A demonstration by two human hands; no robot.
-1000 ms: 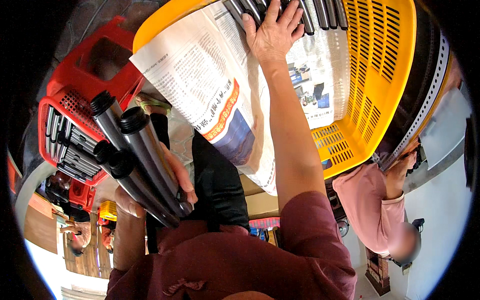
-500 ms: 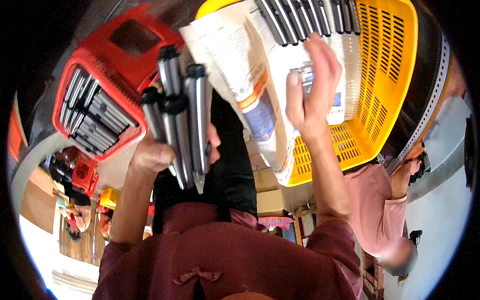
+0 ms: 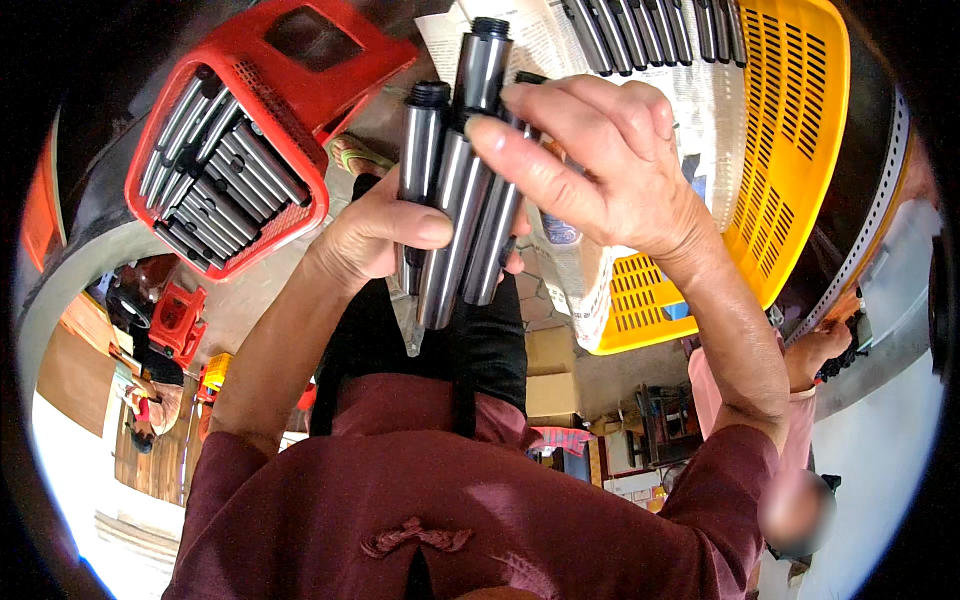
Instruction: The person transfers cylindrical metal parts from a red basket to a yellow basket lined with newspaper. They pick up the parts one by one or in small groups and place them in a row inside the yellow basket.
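My left hand [image 3: 375,235] is wrapped round a bundle of shiny steel tubes [image 3: 455,220], held upright in front of my lap. Black threaded ends show at the tops of the tubes. My right hand [image 3: 625,165] reaches over from the right, its thumb and fingers closed on the upper part of a tube in the bundle. Part of that tube is hidden behind the fingers. Beyond, a row of similar tubes [image 3: 640,35] lies on newspaper [image 3: 700,110] inside a yellow plastic basket [image 3: 790,170].
On the left a red plastic basket [image 3: 345,85] holds many more steel tubes [image 3: 215,180]. Cardboard boxes [image 3: 552,370] stand on the floor beyond my lap. A person in a pink shirt [image 3: 705,395] is at the right, and another person [image 3: 155,400] is far left.
My right hand has come away from the tubes in the yellow basket and moved left onto the bundle. The left hand has shifted right and up with its tubes.
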